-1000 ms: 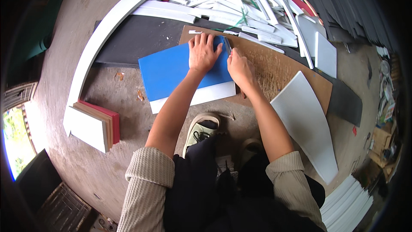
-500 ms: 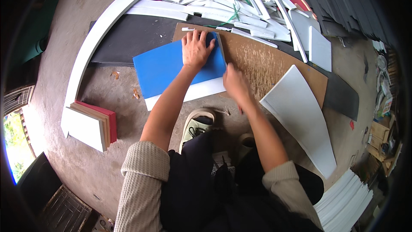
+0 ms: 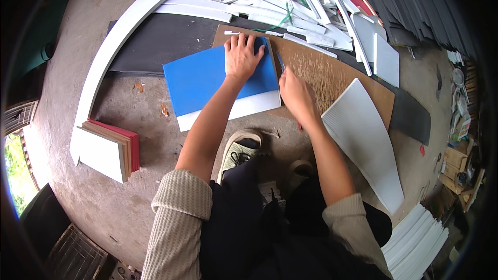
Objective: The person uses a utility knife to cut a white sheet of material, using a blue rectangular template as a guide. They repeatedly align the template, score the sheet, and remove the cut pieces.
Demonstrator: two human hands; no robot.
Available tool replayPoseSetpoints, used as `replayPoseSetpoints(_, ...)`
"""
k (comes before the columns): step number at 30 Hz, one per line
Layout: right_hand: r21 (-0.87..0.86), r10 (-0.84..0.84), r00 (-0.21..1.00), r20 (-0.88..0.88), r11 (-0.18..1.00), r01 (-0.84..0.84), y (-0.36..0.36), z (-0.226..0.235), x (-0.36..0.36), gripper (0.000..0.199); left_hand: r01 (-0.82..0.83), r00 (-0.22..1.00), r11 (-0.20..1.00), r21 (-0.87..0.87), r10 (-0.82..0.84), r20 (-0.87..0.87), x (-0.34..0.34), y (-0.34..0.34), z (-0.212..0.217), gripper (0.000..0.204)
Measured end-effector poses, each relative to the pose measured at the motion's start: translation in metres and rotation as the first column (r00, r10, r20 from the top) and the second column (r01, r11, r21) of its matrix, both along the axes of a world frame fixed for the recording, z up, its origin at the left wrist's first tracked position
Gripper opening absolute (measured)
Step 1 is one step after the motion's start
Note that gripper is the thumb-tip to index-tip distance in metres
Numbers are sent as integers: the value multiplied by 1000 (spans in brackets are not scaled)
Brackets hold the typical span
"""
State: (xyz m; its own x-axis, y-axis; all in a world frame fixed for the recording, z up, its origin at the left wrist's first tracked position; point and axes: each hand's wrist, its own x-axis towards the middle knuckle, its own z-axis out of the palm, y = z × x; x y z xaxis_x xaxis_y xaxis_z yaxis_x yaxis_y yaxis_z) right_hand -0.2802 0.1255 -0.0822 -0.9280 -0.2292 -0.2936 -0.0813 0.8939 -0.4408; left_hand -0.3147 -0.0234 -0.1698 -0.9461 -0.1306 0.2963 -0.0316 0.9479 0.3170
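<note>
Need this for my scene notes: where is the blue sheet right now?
The blue sheet is above and left of centre in the head view, under the left hand, with the right hand beside its right edge.

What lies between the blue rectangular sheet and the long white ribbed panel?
Head view: the right hand, gripping a slim tool, over a scuffed brown board.
</note>
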Motion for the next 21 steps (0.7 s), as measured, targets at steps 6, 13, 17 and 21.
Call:
replayPoseSetpoints(6, 81, 19, 1000, 5, 997, -19, -36, -22, -49, 25, 12, 1000, 1000, 26, -12, -10, 0, -1, -2, 38)
replayPoseSetpoints(13, 116, 75, 996, 41, 990, -80, -39, -30, -56, 28, 11, 1000, 999, 43, -11, 17, 2, -3, 0, 37)
replayPoseSetpoints(17, 143, 44, 994, 101, 988, -59, -29, -30, -54, 26, 23, 1000, 999, 43, -23, -12, -3, 2, -2, 36)
replayPoseSetpoints(21, 114, 17, 982, 188, 993, -38, 7, -30, 24, 23, 4, 1000, 999, 34, -5, 16, 1, -3, -2, 37)
